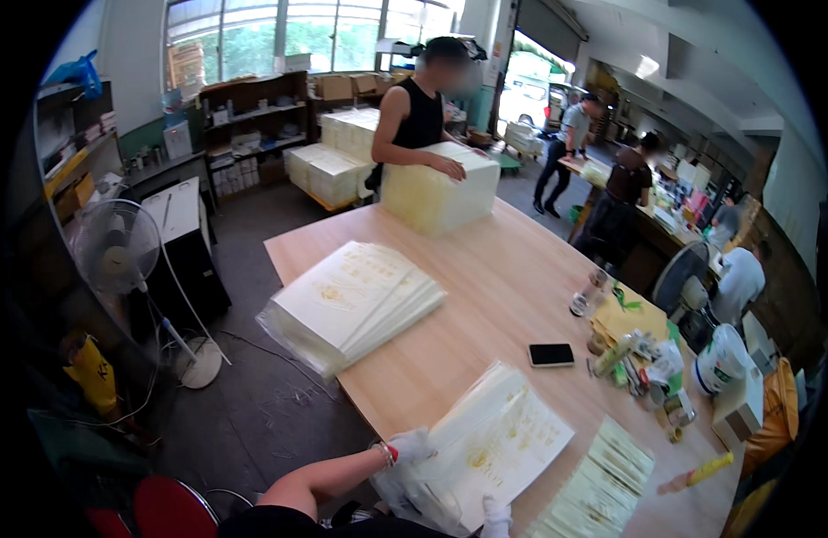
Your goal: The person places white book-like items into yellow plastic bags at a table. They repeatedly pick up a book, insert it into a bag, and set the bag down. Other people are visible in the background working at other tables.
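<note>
A pile of white plastic bags with gold print (499,439) lies at the near edge of the table, its clear film drooping at the lower left. My left hand (414,446), in a white glove with a red and beaded band at the wrist, rests at the pile's left edge; its fingers are too blurred to make out. At the near edge, my white-gloved right hand (496,518) grips the top bag, one digit over its face. To the right is a fanned row of pale green printed bags (598,480).
A larger fanned stack of white bags (351,300) overhangs the table's left edge. Across the table a person (418,117) leans on a big pale block of stacked bags (445,193). A phone (551,355), bottles, jars and a white bucket (720,359) stand right. A fan (116,251) stands left.
</note>
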Demonstrator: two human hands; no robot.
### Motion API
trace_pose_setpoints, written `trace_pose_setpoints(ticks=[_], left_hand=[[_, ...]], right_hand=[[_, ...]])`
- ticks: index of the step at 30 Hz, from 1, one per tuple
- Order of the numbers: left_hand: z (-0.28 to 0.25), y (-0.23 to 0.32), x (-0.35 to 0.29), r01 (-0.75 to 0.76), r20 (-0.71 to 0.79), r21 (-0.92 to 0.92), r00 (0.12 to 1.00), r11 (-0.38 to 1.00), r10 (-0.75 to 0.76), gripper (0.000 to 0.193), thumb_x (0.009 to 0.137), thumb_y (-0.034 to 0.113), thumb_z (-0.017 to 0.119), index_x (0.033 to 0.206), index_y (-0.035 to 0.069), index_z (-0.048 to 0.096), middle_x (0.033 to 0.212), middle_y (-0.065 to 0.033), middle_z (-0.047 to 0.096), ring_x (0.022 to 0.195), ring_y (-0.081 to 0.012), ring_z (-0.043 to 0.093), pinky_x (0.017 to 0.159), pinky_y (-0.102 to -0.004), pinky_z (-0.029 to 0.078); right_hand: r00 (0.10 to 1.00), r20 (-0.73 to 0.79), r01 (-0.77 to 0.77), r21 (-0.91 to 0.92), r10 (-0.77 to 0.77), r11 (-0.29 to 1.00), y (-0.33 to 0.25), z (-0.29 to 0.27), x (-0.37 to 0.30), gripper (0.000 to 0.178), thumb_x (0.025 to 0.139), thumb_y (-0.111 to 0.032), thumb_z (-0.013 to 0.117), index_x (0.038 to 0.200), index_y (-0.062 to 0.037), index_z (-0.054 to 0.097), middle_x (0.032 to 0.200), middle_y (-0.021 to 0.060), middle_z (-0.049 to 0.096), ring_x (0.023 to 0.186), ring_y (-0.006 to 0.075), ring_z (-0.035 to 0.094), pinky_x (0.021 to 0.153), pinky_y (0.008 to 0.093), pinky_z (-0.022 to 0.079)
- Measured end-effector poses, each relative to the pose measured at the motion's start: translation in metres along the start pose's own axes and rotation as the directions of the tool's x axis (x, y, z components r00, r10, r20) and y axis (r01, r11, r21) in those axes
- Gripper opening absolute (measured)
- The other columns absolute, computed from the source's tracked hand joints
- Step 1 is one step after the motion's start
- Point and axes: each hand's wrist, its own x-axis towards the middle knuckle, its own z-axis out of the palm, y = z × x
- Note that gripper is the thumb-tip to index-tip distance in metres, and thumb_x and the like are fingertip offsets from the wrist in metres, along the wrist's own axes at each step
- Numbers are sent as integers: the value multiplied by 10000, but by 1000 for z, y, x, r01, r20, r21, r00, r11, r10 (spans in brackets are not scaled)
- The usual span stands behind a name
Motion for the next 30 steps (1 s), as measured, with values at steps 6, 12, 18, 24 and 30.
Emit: trace_pose_setpoints(ticks=[6,12,18,24,30], left_hand=[[-132,-21,-82,17,-346,-7,938,1000,-19,510,748,417,634,1057,39,485,967,-191,597,922,-298,586,779,-381,467],[-307,-100,-78,-11,-529,-151,846,988,-72,430,755,304,648,1031,9,504,902,-168,593,853,-248,578,740,-344,459],[-361,-274,28,260,-523,-18,821,965,-231,649,824,449,497,1286,9,377,1298,-220,401,1215,-323,387,998,-353,310],[-338,-352,92,252,-559,-20,799,968,-219,531,819,398,524,1145,-19,481,1166,-254,495,1107,-385,459,899,-415,397],[-316,-210,36,-451,-838,-141,528,881,136,399,852,20,488,1235,-59,410,1239,-179,456,1138,-258,445,982,-339,333]], right_hand=[[966,192,61,475,-171,878,50,94,64,367,835,-149,573,1148,35,515,1039,110,599,895,183,575,772,293,473],[906,358,172,173,-225,970,-112,283,114,367,864,-233,563,1121,28,543,1002,139,622,943,256,576,842,336,442],[818,573,350,-572,55,742,-102,406,164,582,847,-521,476,1089,2,561,1051,192,605,1000,314,568,849,371,432],[886,362,124,-786,289,605,-107,411,167,544,824,-557,454,1089,-99,583,957,201,612,927,368,572,808,417,438],[857,293,-345,-285,424,894,-73,314,119,371,882,-402,497,1070,-86,545,805,73,553,671,189,585,622,317,491]])
